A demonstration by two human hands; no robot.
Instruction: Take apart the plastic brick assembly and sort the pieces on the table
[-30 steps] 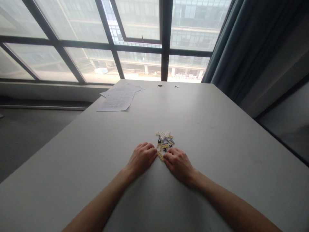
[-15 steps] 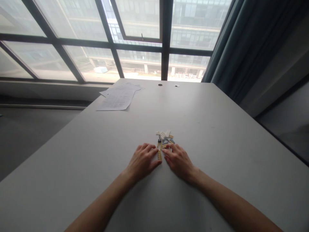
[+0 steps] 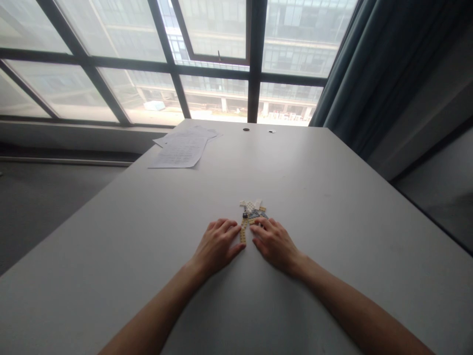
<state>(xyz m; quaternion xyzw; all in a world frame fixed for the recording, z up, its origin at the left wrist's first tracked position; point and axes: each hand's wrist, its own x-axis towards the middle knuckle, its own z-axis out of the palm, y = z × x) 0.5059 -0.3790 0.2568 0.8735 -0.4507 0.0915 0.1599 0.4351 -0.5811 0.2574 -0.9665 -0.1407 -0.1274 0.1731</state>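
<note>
Near the table's middle, a tan studded building-brick strip (image 3: 243, 235) lies flat with a small black piece (image 3: 245, 216) at its far end. My left hand (image 3: 219, 242) holds this strip, forefinger against its left side and thumb by its near end. Just right of it, my right hand (image 3: 275, 245) rests with bent fingers and the thumb apart from the forefinger. Its fingertips are beside a tan brick piece (image 3: 253, 222), partly hidden by them. Beyond the hands lie white studded plates (image 3: 250, 205) and grey pieces (image 3: 254, 214) in a loose pile.
Printed paper sheets (image 3: 181, 150) lie at the far left of the white table (image 3: 332, 207). Two round holes, one a cable hole (image 3: 246, 129), are near the far edge. Windows stand behind, and a dark curtain (image 3: 354, 69) hangs at the right.
The near end of the tan strip has swung slightly left along with my left thumb. My right fingertips have drawn a little to the right, away from the strip.
</note>
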